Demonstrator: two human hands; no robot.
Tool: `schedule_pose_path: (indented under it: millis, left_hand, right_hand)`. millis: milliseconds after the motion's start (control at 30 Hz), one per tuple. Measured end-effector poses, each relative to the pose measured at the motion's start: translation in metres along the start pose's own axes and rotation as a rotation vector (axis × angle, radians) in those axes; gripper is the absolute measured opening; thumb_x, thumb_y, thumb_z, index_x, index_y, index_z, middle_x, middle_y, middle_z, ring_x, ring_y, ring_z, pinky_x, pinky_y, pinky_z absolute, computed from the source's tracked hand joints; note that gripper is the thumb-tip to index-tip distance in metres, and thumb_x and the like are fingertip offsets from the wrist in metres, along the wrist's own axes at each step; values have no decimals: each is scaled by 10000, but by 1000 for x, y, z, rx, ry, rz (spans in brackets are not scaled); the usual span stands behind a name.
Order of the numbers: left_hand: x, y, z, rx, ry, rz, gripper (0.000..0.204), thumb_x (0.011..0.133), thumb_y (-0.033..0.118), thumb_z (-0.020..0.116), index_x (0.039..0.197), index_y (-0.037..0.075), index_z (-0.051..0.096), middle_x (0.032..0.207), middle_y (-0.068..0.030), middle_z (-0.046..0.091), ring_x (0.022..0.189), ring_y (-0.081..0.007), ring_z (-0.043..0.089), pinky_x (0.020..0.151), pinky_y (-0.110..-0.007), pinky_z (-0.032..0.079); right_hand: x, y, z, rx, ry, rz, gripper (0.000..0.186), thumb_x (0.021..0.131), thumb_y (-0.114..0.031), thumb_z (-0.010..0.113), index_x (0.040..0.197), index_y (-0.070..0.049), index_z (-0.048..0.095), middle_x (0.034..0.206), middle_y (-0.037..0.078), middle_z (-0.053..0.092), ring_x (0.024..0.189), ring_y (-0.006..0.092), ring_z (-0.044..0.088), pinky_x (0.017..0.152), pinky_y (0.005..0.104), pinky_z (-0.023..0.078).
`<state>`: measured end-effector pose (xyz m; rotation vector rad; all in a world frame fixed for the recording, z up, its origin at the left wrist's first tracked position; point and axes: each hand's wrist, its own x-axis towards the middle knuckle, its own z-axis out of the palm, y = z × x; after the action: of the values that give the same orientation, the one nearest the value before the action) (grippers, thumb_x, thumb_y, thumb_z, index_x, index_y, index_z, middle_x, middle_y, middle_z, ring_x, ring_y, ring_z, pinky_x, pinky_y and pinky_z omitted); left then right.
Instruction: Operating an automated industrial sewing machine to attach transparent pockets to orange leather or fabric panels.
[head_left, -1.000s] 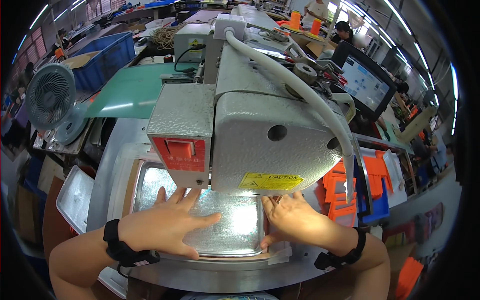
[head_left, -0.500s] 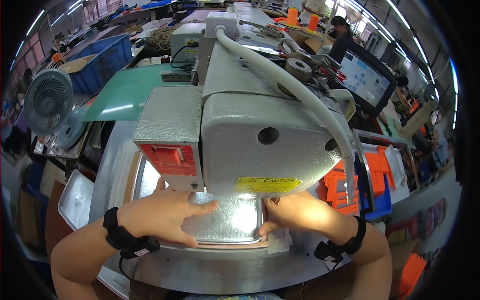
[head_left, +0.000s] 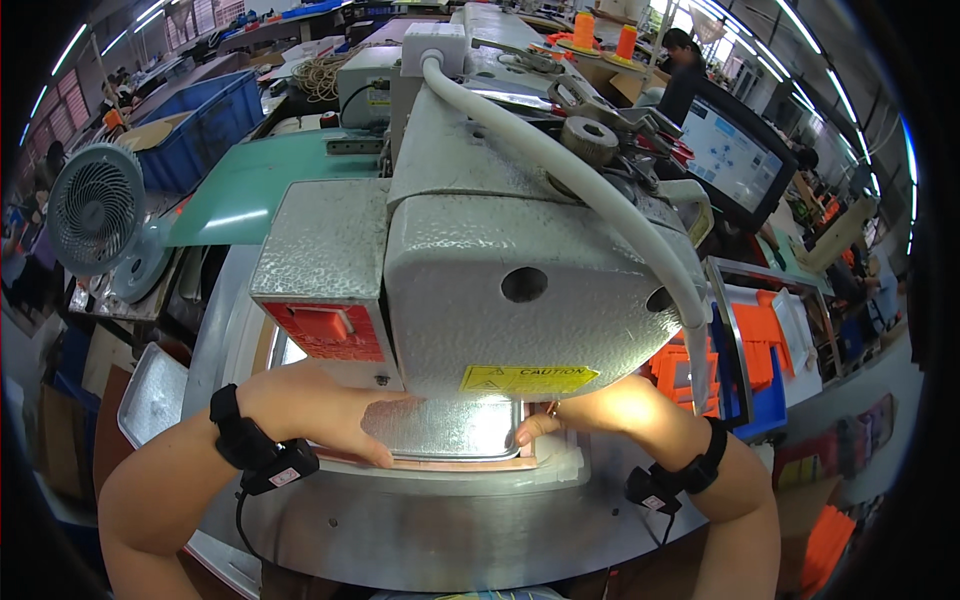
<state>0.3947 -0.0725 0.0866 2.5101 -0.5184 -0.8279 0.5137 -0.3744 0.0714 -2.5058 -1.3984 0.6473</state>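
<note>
A shallow silver metal tray (head_left: pixel 450 436) with rounded corners lies under the grey sewing machine head (head_left: pixel 520 250), and the head covers its far part. My left hand (head_left: pixel 335 410) rests at the tray's left side. Its thumb is stretched along the near rim, while its other fingers are hidden beneath the machine. At the tray's right edge is my right hand (head_left: pixel 580 408), its thumb out against the near right corner and its remaining fingers mostly hidden. Both hands look open, laid against the tray. A thin pinkish-brown strip (head_left: pixel 480 465) borders the tray's near edge.
A curved metal table (head_left: pixel 430 540) surrounds the work. Another silver tray (head_left: pixel 152 392) lies at the left, below a fan (head_left: pixel 97 210). Orange pieces (head_left: pixel 755 340) fill a blue bin (head_left: pixel 768 405) at the right. Behind stands a monitor (head_left: pixel 725 155); tools crowd the machine top.
Both hands and the tray have moved away from me, further under the machine head. My left fingers, spread on the tray before, are now mostly hidden.
</note>
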Motion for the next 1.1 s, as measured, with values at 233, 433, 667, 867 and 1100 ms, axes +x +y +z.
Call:
schedule_pose_path:
  millis: [233, 433, 667, 867, 1100]
  left_hand:
    - [4, -19, 5, -179, 110, -28, 762, 722, 492, 802, 1306, 59, 575, 1249, -122, 633, 1152, -252, 589, 965, -333, 459]
    - [-3, -19, 0, -638, 198, -156, 630, 661, 471, 863, 1121, 77, 689, 1090, -57, 704, 995, -181, 651, 880, -307, 497]
    - [-6, 2, -27, -450, 211, -201, 525, 670, 428, 865, 1018, 64, 719, 1018, -71, 713, 923, -204, 659, 831, -325, 508]
    - [-1, 14, -28, -349, 169, -241, 485, 741, 382, 858, 1059, 51, 701, 1015, -95, 700, 916, -198, 643, 824, -322, 508]
    - [9, 10, -15, -477, 227, -125, 494, 759, 405, 837, 1096, 69, 704, 1062, -90, 702, 933, -207, 645, 836, -332, 515]
  right_hand:
    - [17, 11, -5, 88, 8, -11, 886, 713, -651, 701, 1327, -44, 501, 1284, 169, 508, 1210, 358, 462, 995, 486, 375]
    - [24, 18, -10, 140, 19, -9, 884, 729, -639, 693, 1353, -55, 467, 1325, 167, 449, 1246, 352, 405, 1012, 510, 333]
    - [-1, 7, -48, 341, -88, -18, 883, 747, -624, 683, 1384, -69, 428, 1373, 163, 380, 1287, 345, 338, 1032, 538, 284]
    - [-17, 7, -56, 465, -129, 18, 884, 762, -611, 675, 1411, -80, 394, 1414, 161, 321, 1322, 339, 281, 1049, 562, 242]
    - [-21, 13, -55, 542, -138, 28, 887, 781, -597, 665, 1442, -93, 355, 1462, 158, 253, 1364, 331, 214, 1069, 590, 193]
